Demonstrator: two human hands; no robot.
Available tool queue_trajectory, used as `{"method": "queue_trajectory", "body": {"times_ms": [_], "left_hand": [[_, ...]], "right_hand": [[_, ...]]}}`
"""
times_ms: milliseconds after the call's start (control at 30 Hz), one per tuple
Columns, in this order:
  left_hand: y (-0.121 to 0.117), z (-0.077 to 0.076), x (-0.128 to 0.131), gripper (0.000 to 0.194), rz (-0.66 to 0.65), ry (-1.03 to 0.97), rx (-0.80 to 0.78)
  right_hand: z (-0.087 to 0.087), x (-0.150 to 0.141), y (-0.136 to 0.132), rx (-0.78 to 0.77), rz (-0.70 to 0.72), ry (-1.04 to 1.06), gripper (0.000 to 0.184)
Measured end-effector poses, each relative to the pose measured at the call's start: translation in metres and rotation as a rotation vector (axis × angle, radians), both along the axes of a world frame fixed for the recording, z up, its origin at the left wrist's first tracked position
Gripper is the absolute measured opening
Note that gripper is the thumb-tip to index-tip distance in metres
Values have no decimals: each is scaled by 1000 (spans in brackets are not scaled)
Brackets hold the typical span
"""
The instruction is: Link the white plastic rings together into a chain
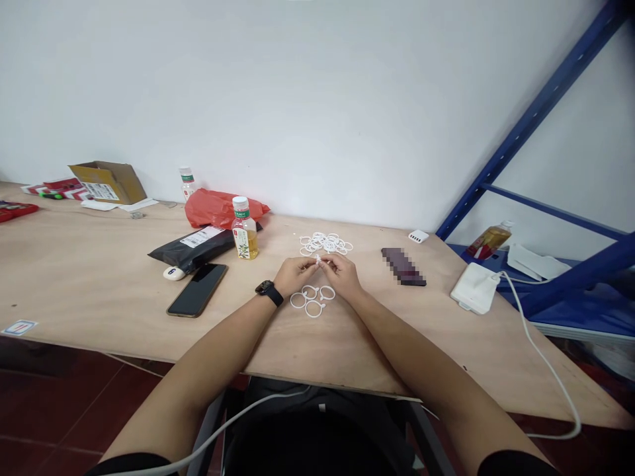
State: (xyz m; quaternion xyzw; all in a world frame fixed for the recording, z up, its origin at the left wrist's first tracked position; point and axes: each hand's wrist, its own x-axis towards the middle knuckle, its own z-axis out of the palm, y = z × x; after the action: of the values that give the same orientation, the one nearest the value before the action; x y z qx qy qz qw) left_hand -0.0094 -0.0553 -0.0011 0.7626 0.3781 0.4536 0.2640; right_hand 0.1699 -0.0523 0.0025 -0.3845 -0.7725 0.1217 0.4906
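My left hand (294,273) and my right hand (344,274) meet over the wooden table (99,284), fingertips pinched together on a small white ring (318,262) between them. A black watch sits on my left wrist. Just below my hands lie several white plastic rings (312,299) set apart on the wood. Beyond my hands a heap of the same white rings (325,243) rests loose on the table.
A black phone (197,289), a black parcel bag (196,246), a bottle of yellow drink (245,228) and a red bag (218,207) lie to the left. A dark blurred object (403,266), a white charger (475,287) with cable and blue shelving (546,99) stand right. A cardboard box (109,182) sits far left.
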Motion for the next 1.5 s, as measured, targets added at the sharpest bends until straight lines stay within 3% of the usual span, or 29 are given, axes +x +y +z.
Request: {"method": "queue_trajectory", "body": {"times_ms": [200,367,833,1333,1500], "left_hand": [[1,0,-1,27,88,-70,15],[0,2,-2,22,62,-27,139],[5,-4,1,25,85,92,199],[0,3,2,23,83,86,122],[1,6,-1,23,94,104,148]], "right_hand": [[-1,2,2,64,56,-48,18],[-5,5,6,131,98,-114,17],[-4,3,4,29,61,-47,13],[-2,2,3,14,69,-118,21],[-5,7,15,-41,60,-91,20]]}}
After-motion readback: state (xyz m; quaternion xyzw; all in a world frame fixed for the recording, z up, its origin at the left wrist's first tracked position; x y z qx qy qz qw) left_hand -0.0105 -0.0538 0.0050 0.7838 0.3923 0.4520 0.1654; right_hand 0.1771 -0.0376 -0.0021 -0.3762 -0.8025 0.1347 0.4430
